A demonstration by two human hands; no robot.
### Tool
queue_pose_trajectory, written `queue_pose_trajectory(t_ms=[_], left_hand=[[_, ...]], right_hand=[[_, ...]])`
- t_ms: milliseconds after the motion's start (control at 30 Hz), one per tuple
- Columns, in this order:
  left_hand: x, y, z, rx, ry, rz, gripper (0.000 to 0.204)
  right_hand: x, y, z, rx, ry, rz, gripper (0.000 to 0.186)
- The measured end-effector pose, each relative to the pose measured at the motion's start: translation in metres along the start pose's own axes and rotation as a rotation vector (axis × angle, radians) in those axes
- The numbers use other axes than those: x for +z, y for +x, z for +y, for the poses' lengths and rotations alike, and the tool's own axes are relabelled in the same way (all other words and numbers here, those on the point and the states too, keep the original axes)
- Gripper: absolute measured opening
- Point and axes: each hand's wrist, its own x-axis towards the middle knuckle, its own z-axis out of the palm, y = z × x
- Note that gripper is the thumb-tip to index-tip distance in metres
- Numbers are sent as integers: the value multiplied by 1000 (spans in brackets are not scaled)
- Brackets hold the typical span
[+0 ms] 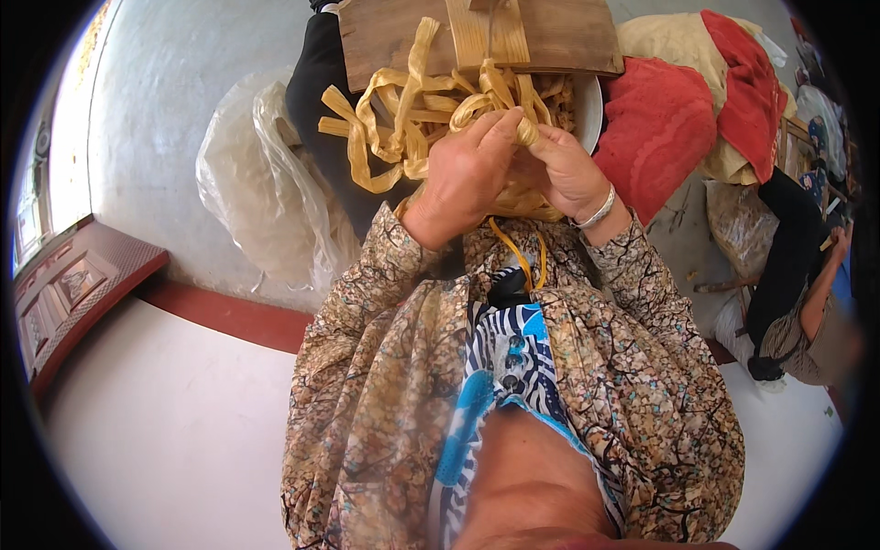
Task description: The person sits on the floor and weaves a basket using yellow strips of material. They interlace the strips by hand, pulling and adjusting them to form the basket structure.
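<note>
With the left hand [467, 171] curled nearly closed and the right hand [570, 176] pinching thumb against fingers, grips a golden strip [527, 133] at a small wound bundle between the fingertips; cannot tell how the covered fingers sit. Lies just this side of the near edge of the wooden board [394, 46], left of the right rim of the pale basin [596, 110]. Judging by the loops and loose ends of the other golden strips [410, 87], heaped near the board's near-left corner, should handle as light, ribbon-flat and pliable, yet springy enough to keep a bend. Might slip along the smooth faces, and could split lengthwise or tear under a hard yank. Best taken flat between thumb and forefinger, close beside the wound part, with the bundle steadied opposite; avoid tugging a far end, likely to drag neighbours along.
</note>
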Motion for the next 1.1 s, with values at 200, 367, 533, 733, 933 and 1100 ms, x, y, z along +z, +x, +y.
queue_pose_trajectory(t_ms=[200, 367, 533, 733, 933, 1100], left_hand=[[-21, 18, 20, -181, -230, -184, 35], [-8, 29, 17, -190, 52, -92, 16], [5, 24, -4, -548, -496, -54, 21], [-9, -4, 17, -1180, -1478, -154, 28], [-29, -14, 8, -374, -206, -136, 13], [-31, 10, 10, -64, 116, -142, 11]], right_hand=[[2, 1, -7, -85, -27, -55, 17], [8, 12, -6, -821, -989, 140, 13], [20, 11, -10, -1079, -1229, 220, 10], [7, 24, -16, -799, -468, 219, 10], [-18, 17, -29, -594, -253, 46, 26], [9, -5, -70, -705, -1188, -34, 35]])
